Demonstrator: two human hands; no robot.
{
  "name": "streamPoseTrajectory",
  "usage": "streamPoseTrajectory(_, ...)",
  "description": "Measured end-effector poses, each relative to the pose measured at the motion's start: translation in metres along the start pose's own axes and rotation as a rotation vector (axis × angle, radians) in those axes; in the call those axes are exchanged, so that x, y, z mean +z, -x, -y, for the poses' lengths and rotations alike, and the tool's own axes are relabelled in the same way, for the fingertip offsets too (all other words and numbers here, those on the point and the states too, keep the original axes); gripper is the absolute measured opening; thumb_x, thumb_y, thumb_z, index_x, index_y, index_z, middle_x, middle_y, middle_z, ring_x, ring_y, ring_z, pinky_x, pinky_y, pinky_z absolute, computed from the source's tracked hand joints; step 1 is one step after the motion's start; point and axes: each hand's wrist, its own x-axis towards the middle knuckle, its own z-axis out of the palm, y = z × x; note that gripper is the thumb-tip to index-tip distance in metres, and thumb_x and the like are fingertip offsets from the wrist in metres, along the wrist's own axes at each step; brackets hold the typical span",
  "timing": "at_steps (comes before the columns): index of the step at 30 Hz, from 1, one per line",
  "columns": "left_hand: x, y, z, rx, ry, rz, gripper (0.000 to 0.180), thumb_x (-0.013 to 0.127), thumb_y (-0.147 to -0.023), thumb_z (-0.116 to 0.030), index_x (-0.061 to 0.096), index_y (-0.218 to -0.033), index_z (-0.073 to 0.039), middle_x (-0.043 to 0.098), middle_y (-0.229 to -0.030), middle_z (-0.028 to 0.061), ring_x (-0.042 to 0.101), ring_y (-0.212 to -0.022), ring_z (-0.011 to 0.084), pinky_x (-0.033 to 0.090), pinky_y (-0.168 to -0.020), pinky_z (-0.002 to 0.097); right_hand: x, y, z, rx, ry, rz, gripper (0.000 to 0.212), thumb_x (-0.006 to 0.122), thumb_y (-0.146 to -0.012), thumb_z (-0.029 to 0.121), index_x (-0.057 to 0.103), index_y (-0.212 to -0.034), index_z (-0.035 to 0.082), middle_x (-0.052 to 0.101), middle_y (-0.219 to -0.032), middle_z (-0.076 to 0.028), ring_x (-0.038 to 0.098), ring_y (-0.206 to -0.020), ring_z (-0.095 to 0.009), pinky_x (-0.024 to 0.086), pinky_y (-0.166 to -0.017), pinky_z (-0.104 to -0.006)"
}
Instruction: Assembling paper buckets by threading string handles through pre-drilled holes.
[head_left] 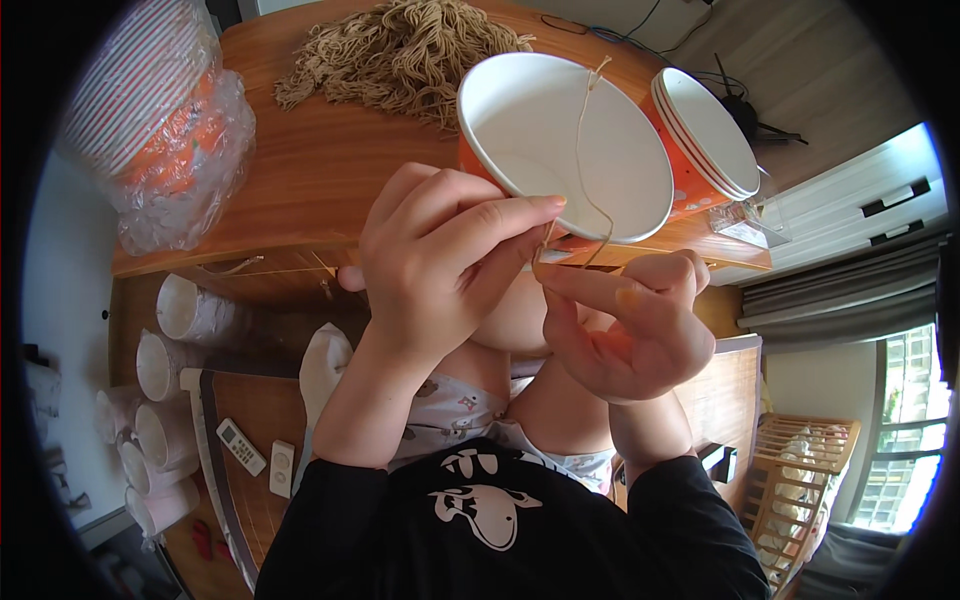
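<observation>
A large paper bucket (pixel 515 120), white inside and orange outside, is tilted toward me at the table's front edge. A thin tan string (pixel 582 135) runs from a knot at its far rim, across the opening and down to my fingers. My left hand (pixel 440 250) is closed at the near rim, its thumb and fingers pinching the string. Just right of it, my right hand (pixel 635 320) pinches the string with its fingertips close to the left ones. Whether the left hand also grips the rim is hard to tell.
On the wooden table (pixel 290 190) lie a heap of tan strings (pixel 410 55), stacked paper buckets (pixel 705 135) at right and a plastic-wrapped stack of buckets (pixel 165 130) at left. More wrapped buckets (pixel 165 435) stand low at left, near two remote controls (pixel 241 447).
</observation>
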Motion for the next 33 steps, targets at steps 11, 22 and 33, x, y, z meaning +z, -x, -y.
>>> streamPoseTrajectory(11, 0.013, 0.009, 0.011, 0.115, 0.054, -0.06, 0.038, 0.083, -0.063, -0.008, 0.079, -0.1, -0.019, 0.054, -0.082, -0.0046, 0.055, -0.07, 0.0143, 0.043, -0.057, 0.0292, 0.005, 0.003, -0.005, 0.029, 0.009, -0.069, 0.054, 0.088, -0.067, 0.014, 0.055, -0.109, 0.01, 0.074, -0.098, -0.001, 0.052, -0.095, -0.02, 0.039, -0.085, -0.0343)
streamPoseTrajectory(22, 0.009, 0.008, 0.009, 0.257, -0.116, -0.025, 0.03, 0.083, -0.061, -0.014, 0.08, -0.09, -0.021, 0.054, -0.084, -0.0059, 0.055, -0.071, 0.0151, 0.044, -0.063, 0.0288, 0.0, 0.006, -0.013, 0.059, 0.084, -0.14, 0.043, 0.087, -0.068, 0.013, 0.066, -0.106, 0.014, 0.069, -0.092, 0.004, 0.055, -0.09, -0.017, 0.034, -0.083, -0.0332)
streamPoseTrajectory(33, 0.005, 0.0, 0.01, 0.266, -0.155, -0.001, 0.02, 0.083, -0.066, -0.018, 0.075, -0.084, -0.021, 0.056, -0.079, -0.007, 0.056, -0.072, 0.0163, 0.041, -0.063, 0.0314, -0.013, 0.006, -0.012, 0.059, -0.021, -0.154, 0.046, 0.086, -0.07, 0.007, 0.065, -0.109, 0.014, 0.067, -0.082, 0.004, 0.054, -0.079, -0.016, 0.038, -0.072, -0.0296)
